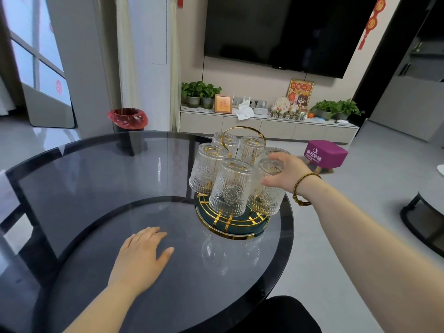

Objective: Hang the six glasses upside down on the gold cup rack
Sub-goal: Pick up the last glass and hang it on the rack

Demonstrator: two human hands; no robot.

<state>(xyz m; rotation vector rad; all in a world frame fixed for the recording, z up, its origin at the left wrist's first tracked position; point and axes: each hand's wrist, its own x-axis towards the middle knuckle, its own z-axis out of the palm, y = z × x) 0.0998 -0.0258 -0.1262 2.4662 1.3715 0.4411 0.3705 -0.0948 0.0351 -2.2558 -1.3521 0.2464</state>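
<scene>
Contact is seen between the right hand (284, 173) and the near-right ribbed clear glass (265, 188), which hangs mouth-down on the round gold wire cup rack with its dark green base (236, 228). The hand comes in from the right side of the rack, with fingers draped over the upturned bottom of the glass and the thumb pressed against its side wall, so the glass is grasped loosely from above and from the right. The long axis of that glass runs close to vertical, tilted slightly outward as the other glasses are.

6 glasses can be counted on the rack, all inverted, ringed around the gold loop handle (242, 140); the front centre glass (229, 188) hangs just beside the grasped one. The task is judged nearly complete, with only a release and withdrawal to the right left to be made.

The left hand (141, 257) is laid flat, fingers spread and holding nothing, on the round smoked-glass table (96, 188), well apart from the rack. The right hand is plainly the nearer.
</scene>
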